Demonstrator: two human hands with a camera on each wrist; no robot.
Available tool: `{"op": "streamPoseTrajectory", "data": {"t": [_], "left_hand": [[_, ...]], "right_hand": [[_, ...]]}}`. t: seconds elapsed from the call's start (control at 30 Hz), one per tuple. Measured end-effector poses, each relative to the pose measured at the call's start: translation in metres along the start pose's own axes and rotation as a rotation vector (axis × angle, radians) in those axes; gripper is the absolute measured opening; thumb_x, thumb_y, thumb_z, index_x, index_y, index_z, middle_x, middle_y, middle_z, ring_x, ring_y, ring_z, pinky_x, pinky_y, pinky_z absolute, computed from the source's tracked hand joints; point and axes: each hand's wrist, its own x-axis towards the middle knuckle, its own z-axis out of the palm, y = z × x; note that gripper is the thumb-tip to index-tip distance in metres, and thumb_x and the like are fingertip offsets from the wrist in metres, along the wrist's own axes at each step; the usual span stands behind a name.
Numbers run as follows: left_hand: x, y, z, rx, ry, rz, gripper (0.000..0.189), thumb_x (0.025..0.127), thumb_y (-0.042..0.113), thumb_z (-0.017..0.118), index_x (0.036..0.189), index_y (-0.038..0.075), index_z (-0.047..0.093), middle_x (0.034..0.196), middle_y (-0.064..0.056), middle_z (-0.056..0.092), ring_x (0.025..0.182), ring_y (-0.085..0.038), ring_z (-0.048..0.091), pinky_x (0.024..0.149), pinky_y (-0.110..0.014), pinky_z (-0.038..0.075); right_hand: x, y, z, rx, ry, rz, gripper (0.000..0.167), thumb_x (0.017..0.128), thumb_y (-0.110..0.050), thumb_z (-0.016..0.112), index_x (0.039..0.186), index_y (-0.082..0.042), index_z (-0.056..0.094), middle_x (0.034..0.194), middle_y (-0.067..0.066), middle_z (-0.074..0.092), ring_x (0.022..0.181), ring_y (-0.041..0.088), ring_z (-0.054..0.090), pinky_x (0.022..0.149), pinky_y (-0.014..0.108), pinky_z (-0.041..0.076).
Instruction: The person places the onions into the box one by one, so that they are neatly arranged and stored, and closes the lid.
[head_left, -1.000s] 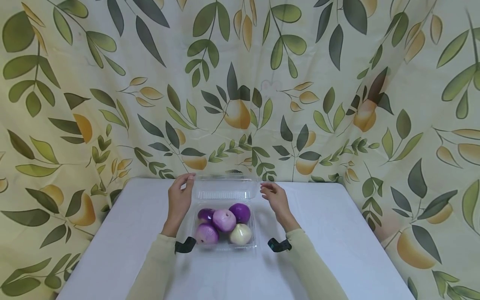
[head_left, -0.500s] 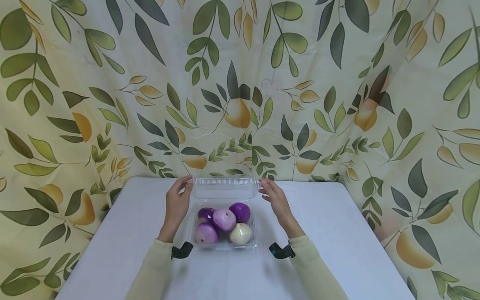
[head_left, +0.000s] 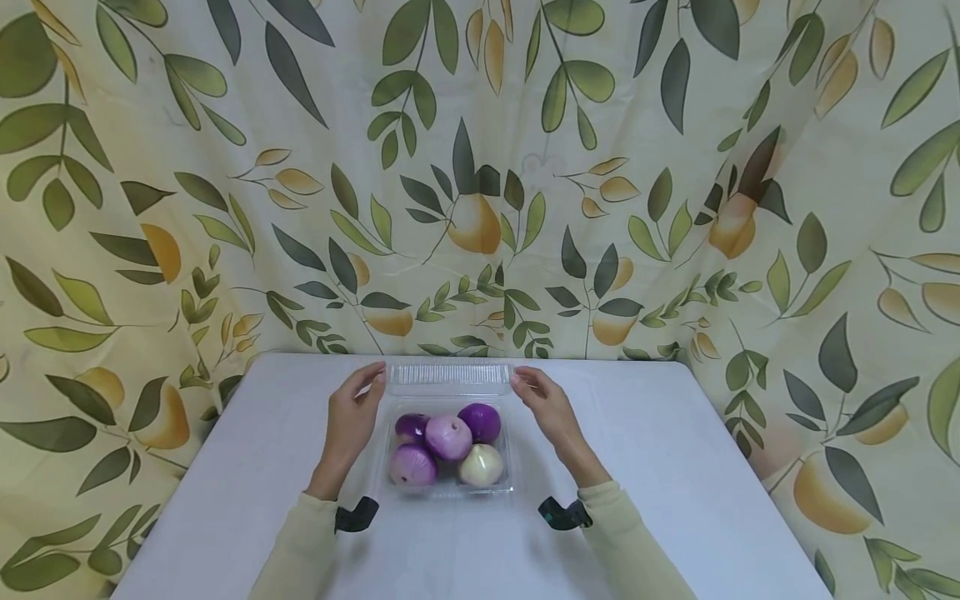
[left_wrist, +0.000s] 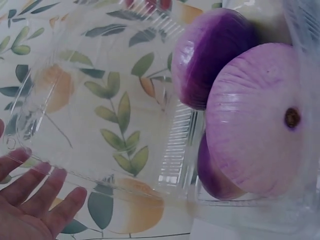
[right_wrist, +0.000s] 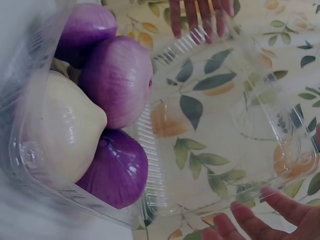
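Note:
A clear hinged plastic box [head_left: 512,467] stands on the table, holding several onions: purple ones such as the front left onion [head_left: 413,465] and the pale middle onion [head_left: 448,438], plus a white onion [head_left: 482,466]. Its transparent lid [head_left: 450,377] is swung back at the far side. Both hands are at opposite side edges of the lid. My left hand [head_left: 352,421] has its fingertips along the lid's left rim, fingers extended in the left wrist view. Mirroring it, my right hand [head_left: 553,412] has extended fingers [right_wrist: 245,217] along the right rim; its thumb is mostly cut off in the right wrist view.
A white-covered table [head_left: 637,525] bears the box near its far edge. Behind and on both sides hangs a leaf-and-fruit patterned curtain [head_left: 480,167]. Dark wrist cameras sit on both wrists, such as the right wrist camera [head_left: 564,513].
The lid has tilted back and lowered, its visible panel now a narrower strip. Both hands have come down with it, their forearms slightly nearer. The box and onions stay in place.

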Motion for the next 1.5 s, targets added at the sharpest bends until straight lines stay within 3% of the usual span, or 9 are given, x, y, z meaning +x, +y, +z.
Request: {"op": "streamPoseTrajectory", "data": {"t": [0.07, 0.27, 0.5, 0.6, 0.8, 1.07, 1.23, 1.5], "left_hand": [[-0.004, 0.003, -0.001, 0.013, -0.009, 0.009, 0.034, 0.100, 0.013, 0.054, 0.129, -0.004, 0.060, 0.130, -0.020, 0.064, 0.121, -0.032, 0.061, 0.091, -0.009, 0.048], [-0.007, -0.027, 0.000, 0.022, -0.018, 0.007, 0.034, 0.100, 0.018, 0.055, 0.130, 0.005, 0.062, 0.130, -0.015, 0.065, 0.118, -0.029, 0.064, 0.096, -0.013, 0.049], [-0.015, -0.035, -0.002, 0.057, -0.066, -0.010, 0.039, 0.101, 0.029, 0.053, 0.135, 0.010, 0.058, 0.133, -0.013, 0.063, 0.122, -0.028, 0.062, 0.102, -0.042, 0.051], [-0.018, -0.035, -0.002, 0.070, -0.098, -0.040, 0.043, 0.101, 0.031, 0.052, 0.139, 0.010, 0.055, 0.138, -0.015, 0.060, 0.126, -0.031, 0.059, 0.105, -0.047, 0.048], [-0.020, -0.034, -0.003, 0.087, -0.153, -0.066, 0.047, 0.101, 0.027, 0.052, 0.143, 0.006, 0.049, 0.143, -0.017, 0.054, 0.126, -0.035, 0.057, 0.108, -0.047, 0.045], [-0.021, -0.041, -0.003, 0.095, -0.210, -0.073, 0.051, 0.101, 0.029, 0.051, 0.147, 0.007, 0.044, 0.147, -0.019, 0.049, 0.128, -0.038, 0.056, 0.108, -0.048, 0.045], [-0.021, -0.048, 0.000, 0.072, -0.240, -0.031, 0.052, 0.101, 0.022, 0.052, 0.148, 0.004, 0.041, 0.151, -0.019, 0.044, 0.135, -0.036, 0.049, 0.110, -0.044, 0.043], [-0.021, -0.061, 0.006, 0.042, -0.238, 0.039, 0.053, 0.098, 0.012, 0.056, 0.148, 0.003, 0.040, 0.152, -0.021, 0.042, 0.138, -0.037, 0.044, 0.110, -0.044, 0.042]], "right_hand": [[-0.003, 0.001, 0.000, -0.007, -0.006, 0.008, 0.060, 0.092, -0.056, 0.058, 0.136, -0.016, 0.055, 0.134, 0.012, 0.061, 0.127, 0.030, 0.055, 0.109, 0.050, 0.043], [-0.011, 0.004, 0.001, -0.015, -0.016, 0.003, 0.060, 0.092, -0.054, 0.058, 0.137, -0.014, 0.055, 0.137, 0.011, 0.059, 0.132, 0.030, 0.051, 0.111, 0.052, 0.040], [-0.015, 0.006, 0.002, -0.040, -0.012, -0.004, 0.058, 0.092, -0.053, 0.059, 0.136, -0.015, 0.056, 0.137, 0.009, 0.060, 0.132, 0.028, 0.050, 0.110, 0.054, 0.040], [-0.018, 0.006, 0.002, -0.032, -0.017, 0.001, 0.059, 0.091, -0.053, 0.061, 0.136, -0.014, 0.056, 0.139, 0.009, 0.058, 0.135, 0.029, 0.048, 0.111, 0.055, 0.040], [-0.019, 0.012, 0.004, -0.028, -0.033, 0.009, 0.060, 0.091, -0.053, 0.061, 0.137, -0.015, 0.054, 0.142, 0.009, 0.055, 0.139, 0.031, 0.044, 0.113, 0.055, 0.038], [-0.021, 0.018, 0.003, 0.002, -0.063, -0.010, 0.056, 0.093, -0.041, 0.063, 0.141, -0.014, 0.050, 0.147, 0.012, 0.051, 0.141, 0.033, 0.042, 0.114, 0.051, 0.038], [-0.020, 0.024, 0.004, 0.005, -0.076, -0.006, 0.062, 0.091, -0.041, 0.066, 0.144, -0.013, 0.047, 0.151, 0.013, 0.047, 0.142, 0.035, 0.040, 0.113, 0.050, 0.039], [-0.016, 0.034, 0.006, 0.043, -0.081, -0.015, 0.056, 0.092, -0.028, 0.068, 0.142, -0.014, 0.048, 0.152, 0.013, 0.045, 0.144, 0.035, 0.037, 0.115, 0.048, 0.037]]}}
